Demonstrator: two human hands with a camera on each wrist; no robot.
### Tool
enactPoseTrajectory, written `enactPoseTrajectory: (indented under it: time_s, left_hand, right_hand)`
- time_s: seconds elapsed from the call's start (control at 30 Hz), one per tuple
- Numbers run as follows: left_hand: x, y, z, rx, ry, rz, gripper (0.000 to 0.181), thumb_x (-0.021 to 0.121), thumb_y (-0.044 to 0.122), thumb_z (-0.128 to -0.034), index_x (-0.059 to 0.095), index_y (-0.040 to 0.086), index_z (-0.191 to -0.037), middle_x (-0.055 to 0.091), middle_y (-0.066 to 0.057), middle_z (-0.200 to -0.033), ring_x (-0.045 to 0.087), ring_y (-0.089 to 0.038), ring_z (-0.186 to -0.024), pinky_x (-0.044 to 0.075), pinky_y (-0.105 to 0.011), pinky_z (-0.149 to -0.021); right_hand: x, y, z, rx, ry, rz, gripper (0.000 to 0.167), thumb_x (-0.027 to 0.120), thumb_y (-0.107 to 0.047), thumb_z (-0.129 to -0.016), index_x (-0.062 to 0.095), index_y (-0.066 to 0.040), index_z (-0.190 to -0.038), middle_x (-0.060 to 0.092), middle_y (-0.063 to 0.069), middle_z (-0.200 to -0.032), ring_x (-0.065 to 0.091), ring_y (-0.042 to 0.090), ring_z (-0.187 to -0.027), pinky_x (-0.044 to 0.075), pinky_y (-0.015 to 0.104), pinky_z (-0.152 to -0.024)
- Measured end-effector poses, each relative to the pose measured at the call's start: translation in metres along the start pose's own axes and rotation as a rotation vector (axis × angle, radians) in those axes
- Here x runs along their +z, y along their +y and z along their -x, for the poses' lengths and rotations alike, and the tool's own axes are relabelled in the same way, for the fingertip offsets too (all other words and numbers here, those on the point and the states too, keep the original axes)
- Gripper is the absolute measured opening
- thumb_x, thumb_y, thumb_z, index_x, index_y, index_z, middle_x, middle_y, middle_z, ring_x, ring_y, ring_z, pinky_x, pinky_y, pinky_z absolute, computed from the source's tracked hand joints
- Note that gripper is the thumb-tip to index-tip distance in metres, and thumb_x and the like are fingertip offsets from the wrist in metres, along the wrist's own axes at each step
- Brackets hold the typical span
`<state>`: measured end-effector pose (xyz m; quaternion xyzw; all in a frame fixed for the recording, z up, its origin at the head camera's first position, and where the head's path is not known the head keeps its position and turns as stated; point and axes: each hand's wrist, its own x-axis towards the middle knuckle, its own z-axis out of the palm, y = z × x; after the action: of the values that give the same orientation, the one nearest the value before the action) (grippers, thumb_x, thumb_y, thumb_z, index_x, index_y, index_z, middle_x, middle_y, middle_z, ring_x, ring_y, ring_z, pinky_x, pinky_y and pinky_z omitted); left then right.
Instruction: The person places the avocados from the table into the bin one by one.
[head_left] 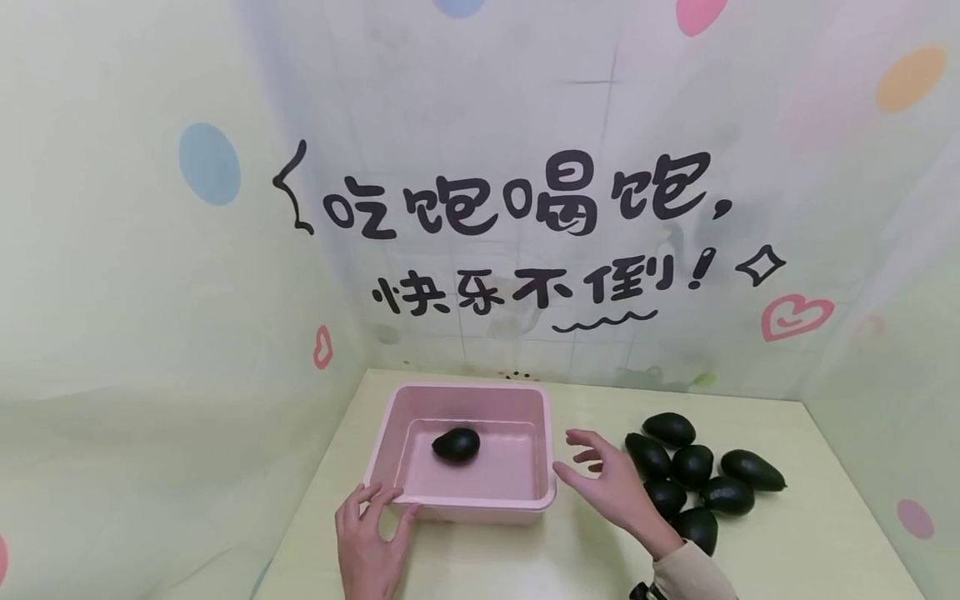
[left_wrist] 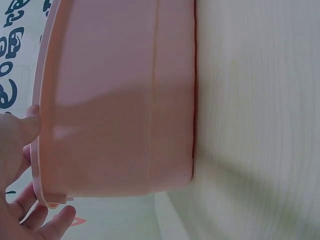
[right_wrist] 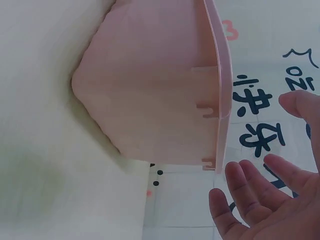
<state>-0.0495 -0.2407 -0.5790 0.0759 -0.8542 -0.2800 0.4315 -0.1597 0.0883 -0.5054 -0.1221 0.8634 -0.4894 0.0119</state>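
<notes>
A pink plastic bin point(head_left: 472, 504) stands on the table with a single dark avocado point(head_left: 456, 446) lying inside it. My left hand point(head_left: 367, 533) holds the rim at the bin's front left corner; in the left wrist view its thumb point(left_wrist: 31, 125) lies on the rim and other fingers bend around the corner. Just off the bin's right side, my right hand point(head_left: 611, 487) hovers with its fingers spread and nothing in them. To the right of that hand, several more dark avocados point(head_left: 692, 465) lie in a loose group, some of them partly behind the right wrist and forearm.
The pale wooden table point(head_left: 480, 562) ends at a back wall sheet point(head_left: 517, 350) printed with large black characters. More printed sheeting point(head_left: 187, 400) hangs along the left side, and another stretch on the right. A dark band point(head_left: 647, 590) shows at the right wrist.
</notes>
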Motion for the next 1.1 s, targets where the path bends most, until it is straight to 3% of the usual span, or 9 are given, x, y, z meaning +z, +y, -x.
enactPoseTrajectory:
  time_s: [0.23, 0.7, 0.9, 1.1]
  left_hand:
    - [0.001, 0.001, 0.002, -0.003, 0.001, 0.000, 0.035, 0.094, 0.014, -0.0675, 0.079, 0.011, -0.099, 0.067, -0.020, -0.116, 0.055, -0.048, -0.123, 0.044, -0.053, -0.096]
    - [0.002, 0.001, -0.004, -0.012, -0.011, 0.016, 0.034, 0.094, 0.015, -0.0691, 0.079, 0.011, -0.100, 0.067, -0.020, -0.117, 0.054, -0.048, -0.124, 0.043, -0.052, -0.097]
    - [0.001, -0.001, -0.001, 0.000, -0.008, 0.006, 0.036, 0.094, 0.014, -0.0669, 0.078, 0.009, -0.099, 0.065, -0.021, -0.115, 0.053, -0.049, -0.122, 0.043, -0.046, -0.093]
    - [0.002, -0.002, -0.001, -0.031, -0.030, -0.001, 0.036, 0.096, 0.013, -0.0681, 0.078, 0.007, -0.099, 0.065, -0.020, -0.117, 0.052, -0.046, -0.123, 0.044, -0.044, -0.093]
  right_hand:
    - [0.004, 0.009, 0.006, 0.037, 0.027, -0.032, 0.048, 0.084, -0.029, -0.092, 0.069, -0.016, -0.136, 0.074, 0.003, -0.131, 0.071, 0.018, -0.110, 0.059, 0.033, -0.090]
    - [0.007, 0.021, 0.012, 0.042, 0.106, -0.026, 0.044, 0.084, -0.029, -0.092, 0.070, -0.016, -0.132, 0.075, 0.006, -0.131, 0.072, 0.022, -0.107, 0.059, 0.046, -0.096]
    - [0.014, 0.031, 0.017, 0.088, 0.147, -0.043, 0.043, 0.085, -0.026, -0.091, 0.071, -0.015, -0.129, 0.076, 0.005, -0.128, 0.072, 0.023, -0.106, 0.058, 0.040, -0.094]
    - [0.015, 0.035, 0.018, 0.094, 0.200, -0.005, 0.041, 0.084, -0.025, -0.091, 0.072, -0.013, -0.128, 0.077, 0.007, -0.126, 0.073, 0.024, -0.104, 0.057, 0.038, -0.090]
